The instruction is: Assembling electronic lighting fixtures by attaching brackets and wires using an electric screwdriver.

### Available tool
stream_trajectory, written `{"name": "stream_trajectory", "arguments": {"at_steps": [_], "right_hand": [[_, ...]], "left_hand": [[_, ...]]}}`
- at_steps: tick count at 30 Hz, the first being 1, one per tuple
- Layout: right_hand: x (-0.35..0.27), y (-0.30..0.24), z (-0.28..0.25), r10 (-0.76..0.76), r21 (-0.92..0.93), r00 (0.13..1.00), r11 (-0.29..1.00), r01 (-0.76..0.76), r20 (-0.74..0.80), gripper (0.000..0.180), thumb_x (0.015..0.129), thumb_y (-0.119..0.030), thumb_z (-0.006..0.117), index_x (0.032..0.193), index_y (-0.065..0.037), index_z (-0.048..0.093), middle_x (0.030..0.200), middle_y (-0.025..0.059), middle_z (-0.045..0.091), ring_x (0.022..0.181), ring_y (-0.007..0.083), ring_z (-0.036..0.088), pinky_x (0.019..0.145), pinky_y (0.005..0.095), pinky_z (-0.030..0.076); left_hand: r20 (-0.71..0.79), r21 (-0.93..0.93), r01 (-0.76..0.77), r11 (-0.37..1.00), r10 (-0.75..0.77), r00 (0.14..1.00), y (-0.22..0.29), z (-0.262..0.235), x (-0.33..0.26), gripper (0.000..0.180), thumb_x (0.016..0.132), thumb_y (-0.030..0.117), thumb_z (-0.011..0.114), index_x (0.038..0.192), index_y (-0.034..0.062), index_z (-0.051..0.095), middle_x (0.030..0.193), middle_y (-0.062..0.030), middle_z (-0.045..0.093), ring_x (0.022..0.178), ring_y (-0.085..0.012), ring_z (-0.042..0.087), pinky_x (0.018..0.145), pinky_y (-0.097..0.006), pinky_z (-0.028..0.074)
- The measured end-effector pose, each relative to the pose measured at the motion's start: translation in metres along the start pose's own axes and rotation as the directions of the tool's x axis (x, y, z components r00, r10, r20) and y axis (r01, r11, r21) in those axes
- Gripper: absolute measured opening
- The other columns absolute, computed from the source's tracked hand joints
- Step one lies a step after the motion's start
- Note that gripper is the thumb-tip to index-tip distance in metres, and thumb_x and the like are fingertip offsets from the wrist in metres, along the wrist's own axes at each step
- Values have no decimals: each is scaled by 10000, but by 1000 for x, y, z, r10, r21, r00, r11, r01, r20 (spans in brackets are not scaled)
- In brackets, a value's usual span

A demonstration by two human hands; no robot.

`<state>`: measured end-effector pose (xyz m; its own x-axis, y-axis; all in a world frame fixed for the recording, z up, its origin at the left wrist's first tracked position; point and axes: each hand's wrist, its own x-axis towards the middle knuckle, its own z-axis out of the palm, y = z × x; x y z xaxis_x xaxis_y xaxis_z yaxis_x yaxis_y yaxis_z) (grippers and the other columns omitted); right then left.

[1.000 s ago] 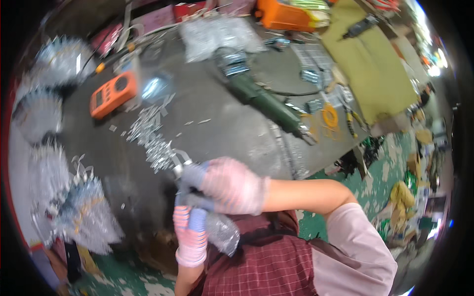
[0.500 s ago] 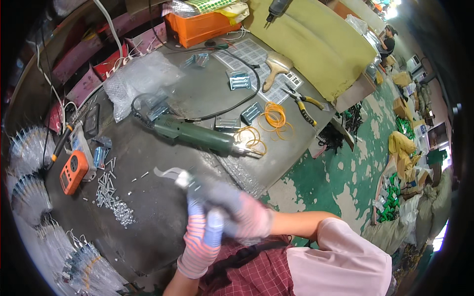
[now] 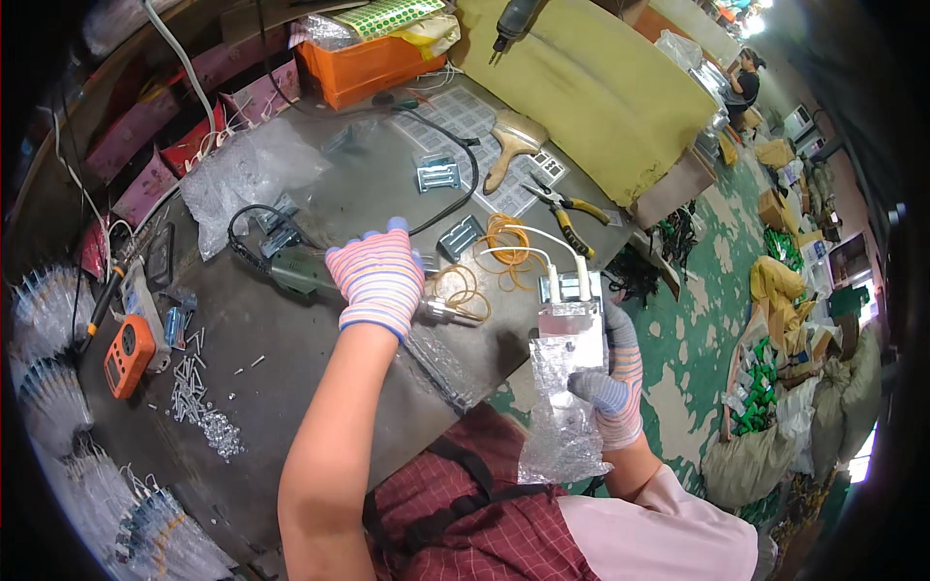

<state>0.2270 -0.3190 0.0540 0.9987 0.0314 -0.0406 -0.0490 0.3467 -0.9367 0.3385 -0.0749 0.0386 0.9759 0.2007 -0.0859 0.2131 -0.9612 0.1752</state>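
My right hand point(image 3: 615, 392) grips a flat silver block partly sleeved in bubble wrap point(image 3: 562, 416), its thumb across the front. Two white cables point(image 3: 581, 276) rise from the block's upper end, beside a bluish metal bracket point(image 3: 554, 288). My left hand point(image 3: 378, 276), in a striped glove like the right one, lies over the middle of a green electric screwdriver point(image 3: 305, 274). Its fingertips show apart beyond the tool's far side; the palm side is hidden. Near that hand are yellow rubber bands point(image 3: 511, 240) and another bluish metal bracket point(image 3: 460, 237).
Loose screws point(image 3: 189, 382) and nuts point(image 3: 223, 433) lie on the left of the table beside an orange meter point(image 3: 133, 353). Pliers point(image 3: 572, 218) and a brush point(image 3: 511, 145) are farther back. Another electric screwdriver point(image 3: 513, 24) hangs overhead. Wrapped bundles point(image 3: 160, 528) line the left edge.
My hands were together, blurred, low in front of me. The left has moved up onto the screwdriver; the right has moved rightward with the wrapped block. The view has shifted slightly.
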Motion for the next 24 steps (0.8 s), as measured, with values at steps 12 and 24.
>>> {"name": "stream_trajectory", "arguments": {"at_steps": [12,24], "right_hand": [[-13,20,29,115,-36,980,993,-111,161,845,649,-151,784,1393,-64,393,1301,108,535,1192,229,544,1028,380,434],[-30,46,78,406,-106,818,911,-399,409,831,636,4,634,1423,-68,378,1338,99,511,1227,229,525,1050,380,409]], "left_hand": [[-776,-285,-346,894,-3,631,-103,2,-132,283,838,-49,611,1109,33,631,1010,-125,600,899,-308,584,809,-384,488],[-562,-403,-46,914,-207,801,-159,34,-294,285,774,84,712,1043,50,627,1136,-116,566,993,-277,570,878,-382,464]]}}
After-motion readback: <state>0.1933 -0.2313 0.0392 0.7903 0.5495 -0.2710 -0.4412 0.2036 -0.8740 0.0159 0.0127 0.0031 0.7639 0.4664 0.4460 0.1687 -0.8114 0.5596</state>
